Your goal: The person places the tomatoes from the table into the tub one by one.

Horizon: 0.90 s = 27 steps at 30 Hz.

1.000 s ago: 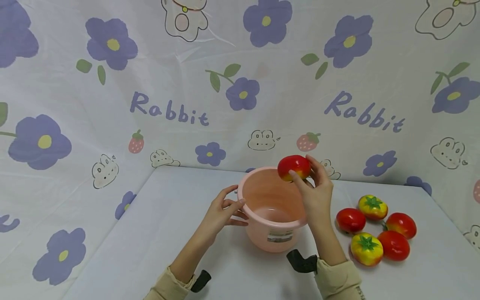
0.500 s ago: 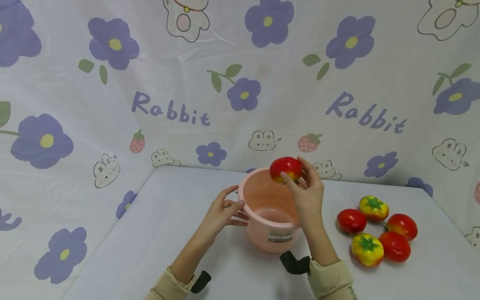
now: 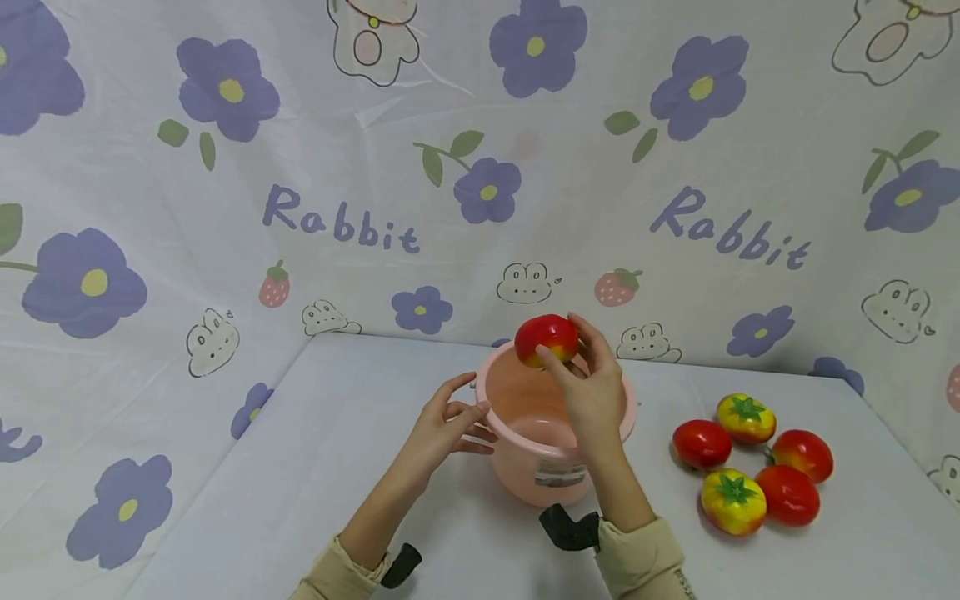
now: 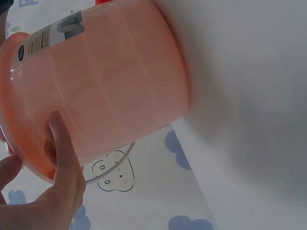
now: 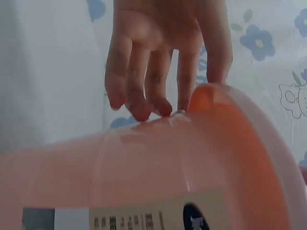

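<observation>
My right hand [image 3: 594, 392] grips a glossy red tomato [image 3: 546, 337], yellowish underneath, between thumb and fingers. The tomato overlaps the far part of the opening of a pink plastic bucket [image 3: 525, 467] in the head view. My left hand [image 3: 442, 425] holds the bucket's left rim, its thumb on the rim and its other fingers along the outside wall. From the left wrist, the left hand [image 4: 53, 187] shows by the rim, with a pale bail handle [image 4: 115, 167] behind. The right wrist view catches the left hand [image 5: 163, 52] at the bucket's wall [image 5: 120, 163].
To the bucket's right lie several more tomatoes, among them a red one [image 3: 702, 443] and a yellow one with a green star-shaped top [image 3: 733, 502]. Everything stands on a white table [image 3: 300, 467]. A flower-and-rabbit patterned cloth [image 3: 480, 100] hangs behind it.
The right hand has carried the tomato leftward, from the bucket's right rim to over its middle. The left hand and the bucket stay where they were.
</observation>
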### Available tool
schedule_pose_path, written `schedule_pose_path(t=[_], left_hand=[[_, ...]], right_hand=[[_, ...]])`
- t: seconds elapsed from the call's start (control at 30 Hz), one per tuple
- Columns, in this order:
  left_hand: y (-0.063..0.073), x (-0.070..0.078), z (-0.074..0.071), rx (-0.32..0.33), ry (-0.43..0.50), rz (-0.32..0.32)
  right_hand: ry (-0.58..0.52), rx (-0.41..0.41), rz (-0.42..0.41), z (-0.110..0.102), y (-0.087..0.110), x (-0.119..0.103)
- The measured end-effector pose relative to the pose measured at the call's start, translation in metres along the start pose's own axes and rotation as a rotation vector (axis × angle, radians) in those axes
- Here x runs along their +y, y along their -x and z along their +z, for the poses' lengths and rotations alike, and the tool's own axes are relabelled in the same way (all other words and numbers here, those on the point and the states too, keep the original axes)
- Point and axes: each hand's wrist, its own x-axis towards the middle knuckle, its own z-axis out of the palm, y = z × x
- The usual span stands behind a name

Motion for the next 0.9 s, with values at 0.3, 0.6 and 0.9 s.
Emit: schedule_pose_path(t=[0.3,0.6,0.9], left_hand=[[0.001,-0.001,0.000,0.003,-0.015,-0.003],[0.001,-0.001,0.000,-0.001,-0.008,-0.005],[-0.001,-0.002,-0.001,-0.012,0.005,0.003]], right_hand=[[-0.005,-0.018,-0.038,0.013,0.003,-0.002],[-0.009,-0.034,-0.052,0.022,0.004,-0.003],[-0.018,-0.062,-0.057,0.026,0.006,-0.004]])
